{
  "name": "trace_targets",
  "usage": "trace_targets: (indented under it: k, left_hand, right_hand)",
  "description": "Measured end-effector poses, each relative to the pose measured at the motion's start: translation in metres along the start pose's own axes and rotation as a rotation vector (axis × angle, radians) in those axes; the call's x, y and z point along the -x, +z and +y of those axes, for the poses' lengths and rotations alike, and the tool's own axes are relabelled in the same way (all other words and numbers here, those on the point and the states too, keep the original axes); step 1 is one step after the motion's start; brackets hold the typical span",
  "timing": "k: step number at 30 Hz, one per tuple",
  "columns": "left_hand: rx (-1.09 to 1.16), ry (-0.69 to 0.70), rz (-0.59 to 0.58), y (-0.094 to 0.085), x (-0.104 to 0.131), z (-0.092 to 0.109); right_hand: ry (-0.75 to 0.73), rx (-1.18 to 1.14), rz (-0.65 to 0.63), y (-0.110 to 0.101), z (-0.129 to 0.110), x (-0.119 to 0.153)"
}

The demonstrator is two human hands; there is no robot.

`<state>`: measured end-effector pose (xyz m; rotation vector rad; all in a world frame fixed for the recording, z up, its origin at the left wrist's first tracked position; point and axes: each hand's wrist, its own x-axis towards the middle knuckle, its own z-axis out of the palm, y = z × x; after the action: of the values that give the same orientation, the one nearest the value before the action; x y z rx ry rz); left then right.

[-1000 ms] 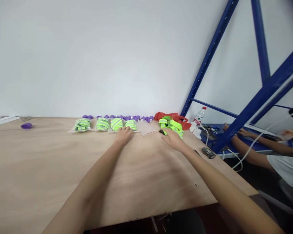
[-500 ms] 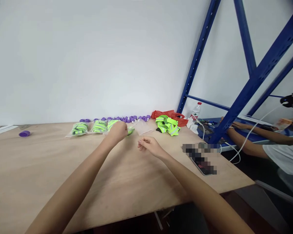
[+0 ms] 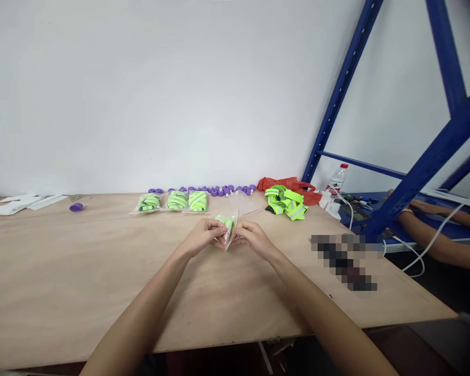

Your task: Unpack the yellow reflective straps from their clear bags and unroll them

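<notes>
Clear plastic with a red line along an edge forms the small bag (image 3: 230, 236) that the person holds up just above the front-middle of the wooden table (image 3: 102, 271), a bundled yellow-green strap (image 3: 224, 220) showing through its film. Both hands are on it: the left hand (image 3: 204, 236) pinches one side between thumb and curled fingers, and the right hand (image 3: 254, 239) grips the opposite side close to the red line. Whether the bag's mouth is parted is hard to tell, since the fingers cover much of it.

It should handle as something light and soft, the webbing springy and not easily harmed, while the thin film is likely to slip and crease. The edges beside the red line look the surest place to take hold, with a thumb and fingertip at each side.

Half a second earlier, the left hand was farther back near the row and the right hung free of any thing, its fingers loosely curled; now the two meet at the bag. Three filled bags (image 3: 177, 201) remain in the row. The loose straps (image 3: 286, 202), which the right hand touched a second ago, lie apart from it.
</notes>
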<state>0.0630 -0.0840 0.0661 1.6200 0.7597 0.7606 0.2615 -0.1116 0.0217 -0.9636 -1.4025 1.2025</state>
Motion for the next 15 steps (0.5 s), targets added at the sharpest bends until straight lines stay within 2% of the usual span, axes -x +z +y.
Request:
trace_targets:
  k: [4, 6, 10, 12, 15]
  left_hand:
    - [-0.06, 0.129, 0.209, -0.003, 0.002, 0.0]
    - [-0.113, 0.194, 0.25, 0.002, 0.003, 0.0]
    - [-0.215, 0.293, 0.237, 0.025, 0.006, -0.004]
    - [-0.284, 0.328, 0.206, 0.037, 0.006, -0.008]
    - [-0.414, 0.334, 0.129, 0.045, 0.005, -0.015]
  right_hand:
    - [-0.089, 0.102, 0.218, -0.008, 0.005, 0.003]
    - [-0.189, 0.249, 0.264, -0.008, 0.003, 0.004]
    - [-0.429, 0.723, 0.16, -0.005, -0.004, 0.009]
    - [-0.389, 0.846, 0.083, -0.008, -0.005, 0.011]
    - [-0.187, 0.963, -0.032, -0.013, 0.002, 0.013]
